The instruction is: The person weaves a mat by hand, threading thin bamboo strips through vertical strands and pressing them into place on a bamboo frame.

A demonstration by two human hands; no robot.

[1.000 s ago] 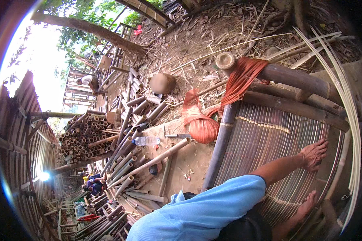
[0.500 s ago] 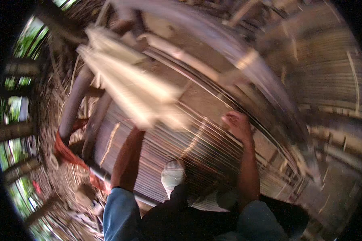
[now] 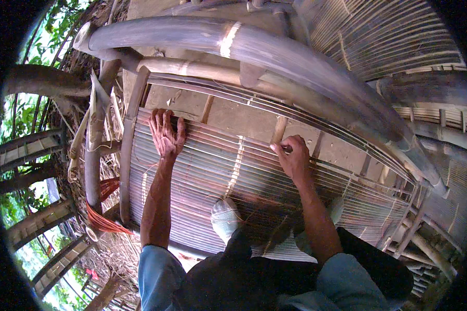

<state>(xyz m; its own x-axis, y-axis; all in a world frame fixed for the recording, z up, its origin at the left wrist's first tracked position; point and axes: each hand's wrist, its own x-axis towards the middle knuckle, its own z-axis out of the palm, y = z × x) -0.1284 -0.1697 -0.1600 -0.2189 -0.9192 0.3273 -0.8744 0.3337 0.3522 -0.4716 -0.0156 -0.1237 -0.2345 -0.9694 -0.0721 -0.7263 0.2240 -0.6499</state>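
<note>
A bench of narrow bamboo slats (image 3: 192, 202) spreads in front of me, with pale binding strips (image 3: 237, 166) crossing it. My left hand (image 3: 166, 133) lies on the far edge of the slats at the left, fingers stretched and spread; the gap under its thumb is dark. At the far edge further right, my right hand (image 3: 294, 155) is closed, thumb pressed against curled fingers beside the outermost slat. What it pinches is too small to make out. Past the slats, thin rails (image 3: 290, 111) run along an open gap in the frame.
A thick bamboo pole (image 3: 275, 49) arches along the far side. Split pale pieces (image 3: 92, 114) lean by a post at left, above orange-red strands (image 3: 106, 215). My foot (image 3: 225, 217) rests on the slats. Another slatted surface (image 3: 368, 31) stands at far right.
The blurred bundle of pale strips at my left hand is gone from there, and that hand now lies on the slats. My right hand has closed and moved slightly left. The view has shifted.
</note>
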